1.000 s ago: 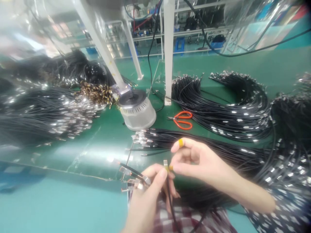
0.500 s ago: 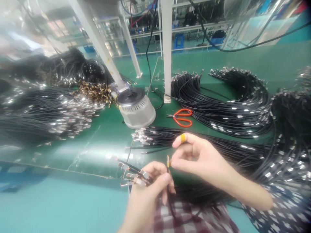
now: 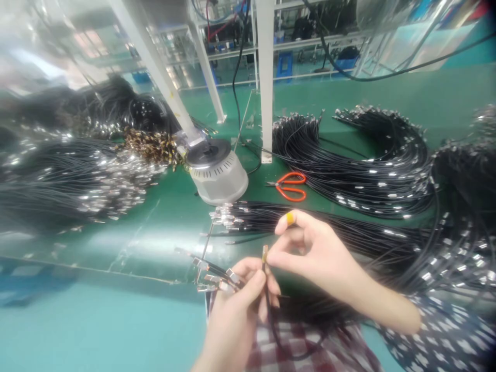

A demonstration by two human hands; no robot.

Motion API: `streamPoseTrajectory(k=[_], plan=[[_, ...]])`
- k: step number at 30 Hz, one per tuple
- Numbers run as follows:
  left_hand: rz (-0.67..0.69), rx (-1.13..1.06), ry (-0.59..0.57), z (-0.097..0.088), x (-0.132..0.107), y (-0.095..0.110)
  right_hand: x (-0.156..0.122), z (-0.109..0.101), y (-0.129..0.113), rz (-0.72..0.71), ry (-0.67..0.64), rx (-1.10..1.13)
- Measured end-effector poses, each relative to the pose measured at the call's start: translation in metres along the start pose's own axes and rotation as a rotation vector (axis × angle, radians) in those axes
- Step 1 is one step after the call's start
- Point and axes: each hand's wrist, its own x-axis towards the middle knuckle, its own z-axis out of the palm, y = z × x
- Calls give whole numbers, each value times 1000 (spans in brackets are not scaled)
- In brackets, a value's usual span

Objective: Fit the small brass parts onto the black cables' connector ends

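My left hand [image 3: 240, 310] is closed around several black cables. The metal connectors [image 3: 215, 279] of some stick out to the left. One single cable [image 3: 267, 297] stands upright between its thumb and fingers, amber tape [image 3: 265, 255] around its tip. My right hand [image 3: 318, 245] pinches at that taped tip, thumb and a finger pressed together against its right side. A piece of yellow tape [image 3: 290, 218] is stuck on the raised right index finger. How much tape lies between the pinching fingertips is hidden.
Beyond my hands lie a row of black cables [image 3: 263, 212], orange-handled scissors [image 3: 296, 186] and a round grey tape dispenser [image 3: 220, 178]. Large cable bundles cover the left [image 3: 77, 181] and right [image 3: 387, 165] of the green table. A white post [image 3: 265, 77] rises behind.
The taped cable tip and my right hand have shifted slightly left, the right fingertips staying close against the tip. My left hand keeps hold of the cables, their connectors turned a little.
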Motion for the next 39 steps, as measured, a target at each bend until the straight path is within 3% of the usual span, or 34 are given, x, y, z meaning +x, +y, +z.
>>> streamPoseTrajectory(k=[4,13,23,30,39], plan=[[14,-30,-2,-1,1,-3,2,2,7,-19,13,6],[8,-39,-18,-2,3,-2,11,4,25,80,-122,361],[17,40,17,-1,1,0,0,6,13,-61,-4,79],[15,19,22,0,2,2,1,8,19,-53,-29,216],[19,4,20,-1,3,0,6,8,23,-19,-29,162]])
